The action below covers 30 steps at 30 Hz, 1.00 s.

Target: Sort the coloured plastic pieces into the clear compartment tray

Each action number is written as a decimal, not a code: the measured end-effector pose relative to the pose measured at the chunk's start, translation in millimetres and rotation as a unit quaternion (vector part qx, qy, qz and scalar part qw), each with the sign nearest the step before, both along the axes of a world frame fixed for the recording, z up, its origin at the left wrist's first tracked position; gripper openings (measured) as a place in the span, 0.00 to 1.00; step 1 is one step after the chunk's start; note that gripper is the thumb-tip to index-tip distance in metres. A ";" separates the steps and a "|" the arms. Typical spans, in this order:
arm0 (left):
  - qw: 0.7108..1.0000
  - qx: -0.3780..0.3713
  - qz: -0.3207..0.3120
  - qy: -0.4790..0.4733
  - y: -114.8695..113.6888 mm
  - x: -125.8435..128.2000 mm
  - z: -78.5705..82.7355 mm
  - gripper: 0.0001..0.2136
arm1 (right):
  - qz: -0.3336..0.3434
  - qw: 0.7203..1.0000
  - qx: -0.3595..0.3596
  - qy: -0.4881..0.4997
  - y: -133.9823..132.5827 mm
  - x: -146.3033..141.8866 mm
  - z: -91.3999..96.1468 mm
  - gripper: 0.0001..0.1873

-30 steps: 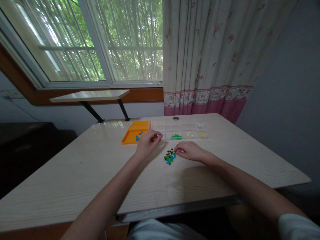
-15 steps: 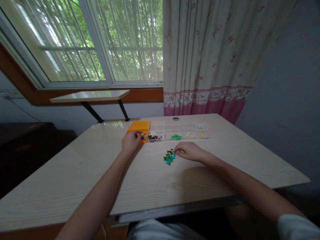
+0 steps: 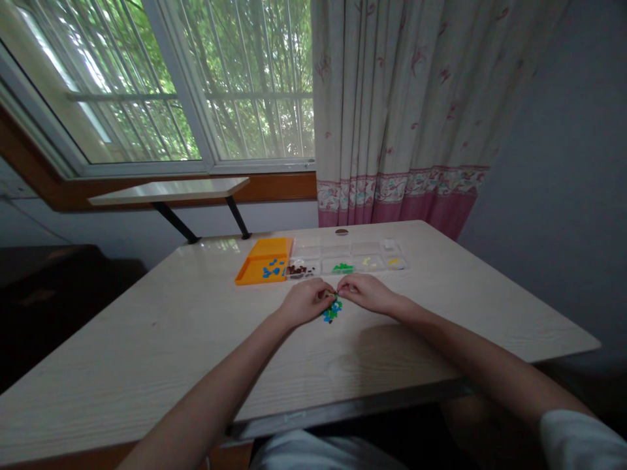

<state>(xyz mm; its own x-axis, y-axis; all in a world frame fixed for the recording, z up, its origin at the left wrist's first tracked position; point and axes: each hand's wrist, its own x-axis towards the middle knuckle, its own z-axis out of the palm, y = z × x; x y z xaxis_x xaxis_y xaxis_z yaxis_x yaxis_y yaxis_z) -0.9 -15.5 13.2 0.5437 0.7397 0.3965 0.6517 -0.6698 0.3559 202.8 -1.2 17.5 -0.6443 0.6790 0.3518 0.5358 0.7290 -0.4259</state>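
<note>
A tight cluster of small green, blue and brown plastic pieces (image 3: 332, 312) lies on the table between my hands. My left hand (image 3: 306, 303) is at its upper left side, thumb and fingers pinched together and partly covering it. My right hand (image 3: 368, 293) meets it from the right with fingertips pinched at the cluster's top edge. The two sets of fingertips almost touch. Whatever sits between them is too small and hidden to make out. Beyond my left hand, an orange tray (image 3: 245, 274) holds loose blue pieces (image 3: 273, 268).
A clear compartment box (image 3: 337, 248) joins the orange tray on its right, with brown pieces (image 3: 298, 270), green pieces (image 3: 343, 268), pale pieces (image 3: 369, 262) and yellow pieces (image 3: 394, 262) in its front row. A raised shelf (image 3: 171, 190) stands at the back left of the table (image 3: 431, 300).
My left hand has left the orange tray and come right and nearer, to the cluster beside my right hand. The right hand stays at the cluster. The view has shifted slightly.
</note>
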 end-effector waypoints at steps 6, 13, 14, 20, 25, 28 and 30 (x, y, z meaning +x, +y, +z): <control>1.000 -0.006 0.009 -0.007 -1.1 2.4 -2.0 0.07 | -0.004 0.999 -0.004 0.032 -2.1 -3.1 -1.6 0.08; 0.999 0.010 0.017 -0.036 -1.0 4.9 -2.0 0.08 | 0.002 0.999 -0.003 0.046 -0.1 -4.3 -6.8 0.07; 0.999 0.011 0.015 -0.041 -1.0 4.7 -1.7 0.08 | 0.002 0.999 -0.004 0.047 0.4 -4.2 -7.3 0.07; 0.998 0.010 0.005 -0.065 -0.9 3.1 -0.6 0.06 | 0.001 0.999 -0.007 0.049 1.3 -3.7 -8.6 0.09; 0.997 0.008 0.001 -0.077 -0.7 3.8 -0.6 0.06 | -0.003 0.999 0.005 0.043 -0.3 -3.8 -7.1 0.09; 0.997 0.004 -0.001 -0.082 -0.7 4.2 -0.2 0.06 | -0.008 0.999 0.013 0.038 -1.5 -4.0 -5.6 0.08; 0.996 0.000 0.000 -0.088 -0.8 4.3 0.1 0.06 | -0.013 0.999 0.018 0.036 -2.1 -4.2 -4.7 0.08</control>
<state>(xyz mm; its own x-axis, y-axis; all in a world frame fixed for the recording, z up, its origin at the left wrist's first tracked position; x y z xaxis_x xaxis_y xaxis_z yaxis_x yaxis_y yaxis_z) 3.4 -16.3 13.3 0.4660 0.7398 0.4854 0.5798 -0.6697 0.4641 198.6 -3.3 12.8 -0.5992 0.6817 0.4199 0.5240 0.7304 -0.4380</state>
